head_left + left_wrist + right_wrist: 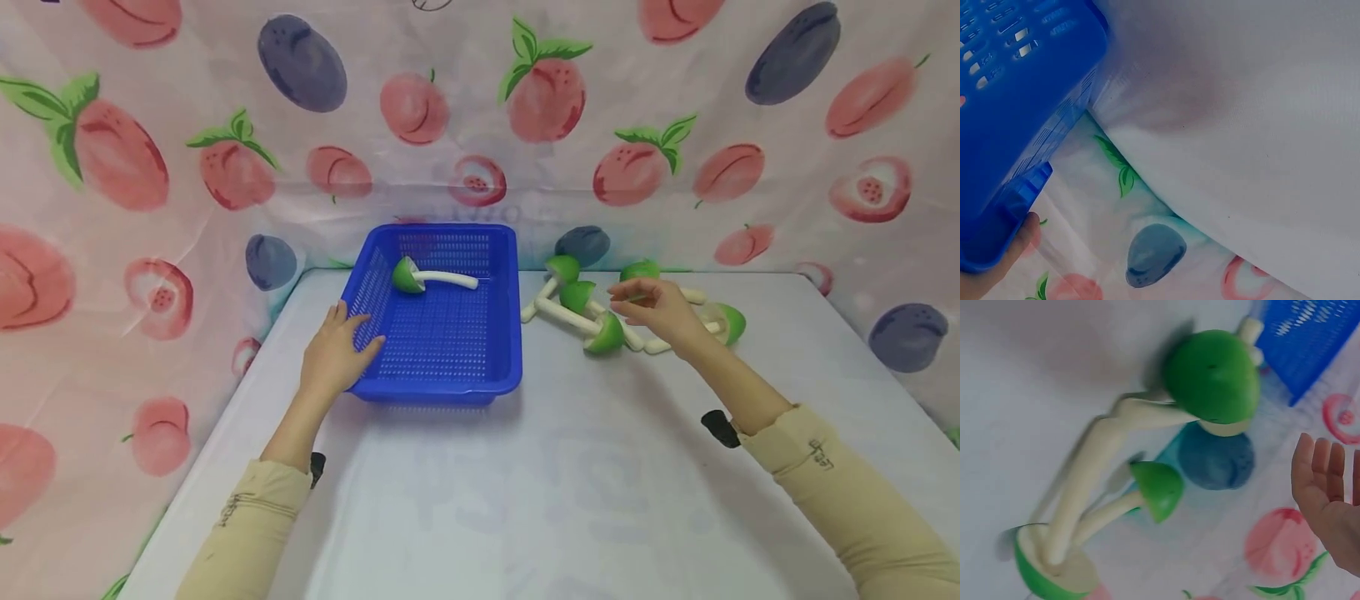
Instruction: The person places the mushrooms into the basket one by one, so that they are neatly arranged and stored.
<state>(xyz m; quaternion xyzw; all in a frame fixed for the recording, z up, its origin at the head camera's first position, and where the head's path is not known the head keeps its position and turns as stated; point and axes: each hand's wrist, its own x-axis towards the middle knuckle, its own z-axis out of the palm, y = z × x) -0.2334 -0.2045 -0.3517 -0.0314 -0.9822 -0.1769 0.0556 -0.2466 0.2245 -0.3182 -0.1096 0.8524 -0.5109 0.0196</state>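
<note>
A blue plastic basket (pixel 502 387) with slotted walls stands left of centre. One green-capped toy mushroom (pixel 446 278) with a white stem lies inside it. My left hand (pixel 333 354) straddles the basket's left rim, thumb on the inner side; the left wrist view has one finger (pixel 1022 236) against the outside of the rim. My right hand (pixel 660 310) hovers above a loose pile of similar mushrooms (pixel 606 333), its fingers slightly bent and nothing in them. In the right wrist view, the nearest mushroom (pixel 1213 375) rests its cap beside another's stem.
The pile sits right of the basket, its stems crossing. At its right end lies another mushroom (pixel 731 323), partly behind my right hand. A fruit-print cloth (pixel 450 108) hangs behind and beside the white table (pixel 570 500).
</note>
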